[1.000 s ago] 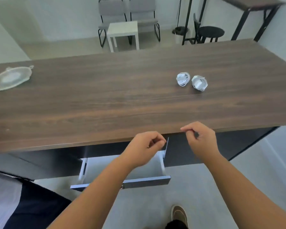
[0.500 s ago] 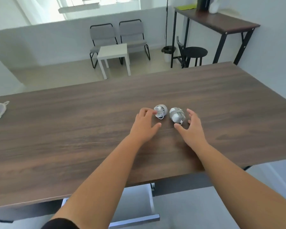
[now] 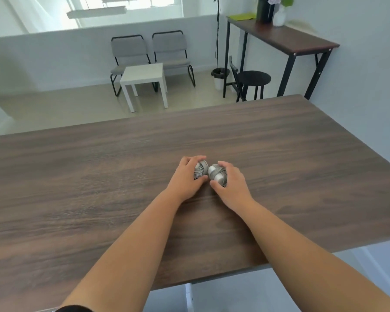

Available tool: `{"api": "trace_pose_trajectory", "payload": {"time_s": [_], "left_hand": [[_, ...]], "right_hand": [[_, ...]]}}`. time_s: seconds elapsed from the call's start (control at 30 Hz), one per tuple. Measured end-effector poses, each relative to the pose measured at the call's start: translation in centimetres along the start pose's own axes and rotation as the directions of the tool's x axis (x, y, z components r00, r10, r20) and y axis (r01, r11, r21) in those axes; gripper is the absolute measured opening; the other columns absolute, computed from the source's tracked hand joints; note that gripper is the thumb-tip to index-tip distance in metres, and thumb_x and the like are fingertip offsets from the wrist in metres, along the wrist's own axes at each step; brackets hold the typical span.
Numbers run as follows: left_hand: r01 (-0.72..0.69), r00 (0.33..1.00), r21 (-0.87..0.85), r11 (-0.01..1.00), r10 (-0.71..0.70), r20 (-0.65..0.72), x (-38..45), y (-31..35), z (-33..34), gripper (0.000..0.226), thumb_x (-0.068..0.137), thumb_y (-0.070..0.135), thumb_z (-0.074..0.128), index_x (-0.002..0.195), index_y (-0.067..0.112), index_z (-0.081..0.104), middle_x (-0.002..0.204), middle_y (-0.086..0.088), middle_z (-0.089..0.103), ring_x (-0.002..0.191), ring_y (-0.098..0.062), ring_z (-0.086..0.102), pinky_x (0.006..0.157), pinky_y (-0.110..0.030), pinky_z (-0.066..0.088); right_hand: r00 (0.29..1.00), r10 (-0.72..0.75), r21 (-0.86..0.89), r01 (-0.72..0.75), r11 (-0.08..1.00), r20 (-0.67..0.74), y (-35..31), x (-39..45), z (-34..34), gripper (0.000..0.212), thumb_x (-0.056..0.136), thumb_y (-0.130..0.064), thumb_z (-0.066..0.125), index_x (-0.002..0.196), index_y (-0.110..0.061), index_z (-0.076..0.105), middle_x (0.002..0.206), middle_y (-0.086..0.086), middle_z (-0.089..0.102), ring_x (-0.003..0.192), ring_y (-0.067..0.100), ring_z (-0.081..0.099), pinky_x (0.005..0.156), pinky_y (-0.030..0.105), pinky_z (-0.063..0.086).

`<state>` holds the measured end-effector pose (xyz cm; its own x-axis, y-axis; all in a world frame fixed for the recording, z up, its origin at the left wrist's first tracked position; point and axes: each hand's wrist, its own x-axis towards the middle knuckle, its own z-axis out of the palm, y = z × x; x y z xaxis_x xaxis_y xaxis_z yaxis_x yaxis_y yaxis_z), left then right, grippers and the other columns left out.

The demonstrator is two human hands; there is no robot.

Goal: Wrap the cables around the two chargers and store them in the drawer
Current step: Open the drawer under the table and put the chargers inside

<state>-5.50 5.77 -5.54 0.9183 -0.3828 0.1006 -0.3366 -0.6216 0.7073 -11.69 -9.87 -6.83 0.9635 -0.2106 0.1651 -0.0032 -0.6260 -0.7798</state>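
— White chargers, where are they?
— Side by side on the brown wooden table [image 3: 99, 199], cables wound round both. The left charger [image 3: 200, 170] sits in the curled fingers of the left hand [image 3: 186, 180]; the right hand [image 3: 231, 185] cups the right charger [image 3: 216, 174].
— And the drawer?
— Only a pale sliver of the drawer [image 3: 189, 296] shows below the near edge; its contents are hidden.

Our left hand [image 3: 185, 179] now grips the left charger [image 3: 200, 168], our right hand [image 3: 231, 183] the right charger [image 3: 216, 174]; earlier both hovered open.
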Motion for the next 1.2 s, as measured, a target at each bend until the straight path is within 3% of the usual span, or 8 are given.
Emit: {"api": "trace_pose_trajectory", "payload": {"time_s": [0.1,0.17,0.3,0.53,0.67,0.8,0.93,1.2], "left_hand": [[0.041,0.997,-0.075,0.996,-0.046,-0.064,-0.3,0.2,0.2,0.055,0.082,0.022,0.073,0.131,0.030,0.051,0.120,0.000,0.049,0.107,-0.013,0.053,0.099,-0.025,0.039],[0.145,0.977,-0.271,0.952,-0.181,-0.111,-0.6,0.2,0.5,0.051,0.081,0.025,0.074,0.127,0.034,0.053,0.119,0.003,0.057,0.105,-0.012,0.058,0.097,-0.028,0.044],[0.262,0.907,-0.774,0.577,-0.422,-0.007,-2.3,1.6,0.5,0.044,0.087,0.018,0.071,0.126,0.029,0.053,0.120,-0.002,0.063,0.095,-0.010,0.063,0.086,-0.032,0.055],[0.210,0.902,-0.932,0.297,-0.426,0.068,-8.1,2.3,-1.3,0.024,0.096,0.017,0.057,0.121,0.019,0.057,0.116,-0.005,0.066,0.103,-0.015,0.064,0.080,-0.031,0.054],[0.194,0.903,-0.965,0.176,-0.416,0.105,-12.4,1.9,-3.5,0.036,0.089,0.019,0.061,0.124,0.014,0.058,0.114,-0.007,0.069,0.099,-0.016,0.065,0.077,-0.031,0.056],[0.236,0.902,-0.959,0.154,-0.402,0.158,-17.7,1.3,-6.5,0.041,0.080,0.022,0.063,0.117,0.003,0.064,0.106,-0.008,0.071,0.107,-0.023,0.061,0.083,-0.029,0.059],[0.324,0.895,-0.922,0.210,-0.384,0.227,-23.9,-0.2,-10.0,0.027,0.093,0.014,0.055,0.118,0.005,0.063,0.114,-0.012,0.069,0.110,-0.026,0.065,0.086,-0.031,0.058],[0.496,0.860,-0.754,0.431,-0.364,0.358,-33.7,-6.2,-11.8,0.038,0.091,0.013,0.063,0.128,0.015,0.058,0.122,-0.013,0.067,0.113,-0.031,0.064,0.090,-0.033,0.054]], "right_hand": [[1.000,-0.005,0.029,0.004,1.000,0.021,0.1,-0.2,-0.1,0.054,0.083,-0.020,0.069,0.132,-0.017,0.049,0.127,0.006,0.053,0.119,0.024,0.046,0.104,0.031,0.033],[0.999,0.022,0.079,-0.025,0.997,0.040,0.4,-0.2,-0.3,0.052,0.084,-0.021,0.067,0.133,-0.021,0.048,0.129,0.005,0.052,0.120,0.022,0.045,0.105,0.031,0.033],[0.986,0.156,0.280,-0.167,0.945,0.061,-0.1,-0.7,-0.7,0.050,0.086,-0.022,0.064,0.133,-0.025,0.046,0.131,0.001,0.052,0.118,0.015,0.049,0.101,0.026,0.037],[0.972,0.201,0.478,-0.236,0.846,0.124,-1.9,-5.7,-0.6,0.043,0.083,-0.029,0.069,0.118,-0.042,0.049,0.114,-0.012,0.060,0.101,0.001,0.058,0.093,0.023,0.045],[0.947,0.241,0.613,-0.322,0.721,0.214,-3.7,-9.3,0.6,0.049,0.077,-0.028,0.073,0.121,-0.037,0.052,0.110,0.005,0.066,0.094,0.012,0.063,0.092,0.030,0.050],[0.914,0.246,0.721,-0.406,0.561,0.323,-6.9,-13.3,1.6,0.046,0.085,-0.005,0.066,0.127,-0.020,0.052,0.108,0.010,0.069,0.095,0.018,0.065,0.092,0.034,0.050],[0.867,0.194,0.698,-0.488,0.524,0.459,-10.2,-18.2,2.5,0.047,0.082,-0.005,0.065,0.124,-0.023,0.055,0.113,0.006,0.070,0.103,0.021,0.066,0.094,0.036,0.051],[0.909,0.079,0.438,-0.271,0.857,0.409,-11.0,-26.8,6.7,0.052,0.075,-0.008,0.077,0.116,-0.033,0.057,0.108,-0.011,0.067,0.095,0.008,0.065,0.078,0.023,0.055]]}}
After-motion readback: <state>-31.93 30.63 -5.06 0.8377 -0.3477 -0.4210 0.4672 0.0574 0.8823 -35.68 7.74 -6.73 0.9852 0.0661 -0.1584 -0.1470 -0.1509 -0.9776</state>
